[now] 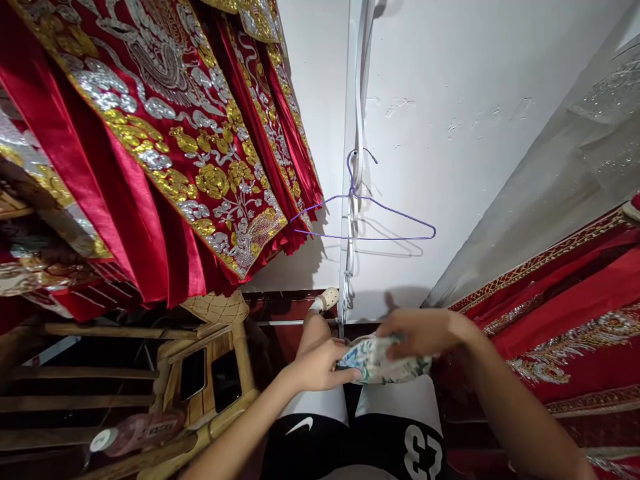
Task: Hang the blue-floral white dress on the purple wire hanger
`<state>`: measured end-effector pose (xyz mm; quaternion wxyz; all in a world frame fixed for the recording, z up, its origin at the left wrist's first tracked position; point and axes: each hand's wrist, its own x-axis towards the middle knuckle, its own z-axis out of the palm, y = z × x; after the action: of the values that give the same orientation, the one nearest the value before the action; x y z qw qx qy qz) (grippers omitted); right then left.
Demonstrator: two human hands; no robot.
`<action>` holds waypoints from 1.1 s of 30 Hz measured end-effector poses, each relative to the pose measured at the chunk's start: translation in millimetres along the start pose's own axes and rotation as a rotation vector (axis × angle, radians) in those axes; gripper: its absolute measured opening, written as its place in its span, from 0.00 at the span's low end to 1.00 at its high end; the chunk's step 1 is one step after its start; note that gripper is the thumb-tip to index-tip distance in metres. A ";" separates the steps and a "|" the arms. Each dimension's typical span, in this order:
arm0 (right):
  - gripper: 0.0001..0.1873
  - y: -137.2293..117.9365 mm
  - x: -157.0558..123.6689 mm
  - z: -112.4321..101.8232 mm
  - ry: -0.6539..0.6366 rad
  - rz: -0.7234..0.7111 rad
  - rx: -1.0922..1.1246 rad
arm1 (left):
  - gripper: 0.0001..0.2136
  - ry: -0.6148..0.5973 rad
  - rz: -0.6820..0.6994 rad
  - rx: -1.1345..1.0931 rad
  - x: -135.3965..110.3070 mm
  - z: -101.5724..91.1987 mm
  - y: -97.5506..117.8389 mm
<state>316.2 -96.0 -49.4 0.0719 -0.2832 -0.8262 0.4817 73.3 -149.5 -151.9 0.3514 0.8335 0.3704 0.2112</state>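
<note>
A bundled white cloth with a blue and green floral print (374,363) lies across my lap. My left hand (323,367) grips its left end, thumb along the near side and fingers partly hidden. From the right, my right hand (413,337) reaches over the cloth with its fingers closed on the upper side, slightly blurred. Straight ahead, a purple wire hanger (383,238) hangs on a white hook chain (358,113) against the wall.
Red garments with gold and silver embroidery (200,153) hang at left, more red beaded garments (565,333) at right. A bamboo seat (245,360) at lower left bears two phones (193,373) and a pink bottle (137,432). A cream clog (329,298) is on one foot.
</note>
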 end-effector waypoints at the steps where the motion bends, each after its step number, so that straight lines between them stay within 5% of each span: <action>1: 0.03 1.6 0.5 -11.0 0.110 0.019 -0.047 | 0.14 -0.030 -0.015 0.049 -0.9 -6.1 -4.7; 6: 0.18 16.0 22.0 -44.7 0.864 0.093 -0.295 | 0.09 0.061 -0.292 0.444 0.9 -58.3 -16.4; 8: 0.29 22.9 34.4 -50.8 1.049 0.051 -0.346 | 0.10 0.074 -0.397 0.559 4.0 -81.4 -14.8; 11: 0.34 39.3 48.0 -61.1 1.054 0.103 -0.394 | 0.11 0.128 -0.563 0.705 10.2 -111.6 -10.8; 15: 0.23 65.7 46.9 -73.4 1.022 0.215 -0.451 | 0.14 0.176 -0.631 0.754 22.1 -140.5 -10.7; 20: 0.10 62.6 20.7 -78.2 1.120 0.251 -0.431 | 0.14 0.350 -0.494 0.642 40.5 -163.3 -23.1; 28: 0.19 37.5 4.6 -67.9 1.090 0.174 -0.306 | 0.10 0.788 -0.090 0.031 90.3 -183.5 -30.1; 30: 0.16 37.0 4.0 -60.1 1.085 0.143 -0.280 | 0.09 0.755 -0.048 -0.168 99.4 -191.0 -21.8; 32: 0.12 37.2 -0.2 -56.5 1.123 0.139 -0.273 | 0.10 0.573 -0.084 -0.375 101.5 -199.0 -13.2; 33: 0.18 37.5 -3.6 -57.6 1.174 0.154 -0.286 | 0.10 0.482 -0.111 -0.472 100.3 -202.3 -9.8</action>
<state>356.7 -40.3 -50.0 0.4416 -0.5673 -0.6822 0.1333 8.6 18.9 -15.7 0.4480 0.6339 0.4282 0.4627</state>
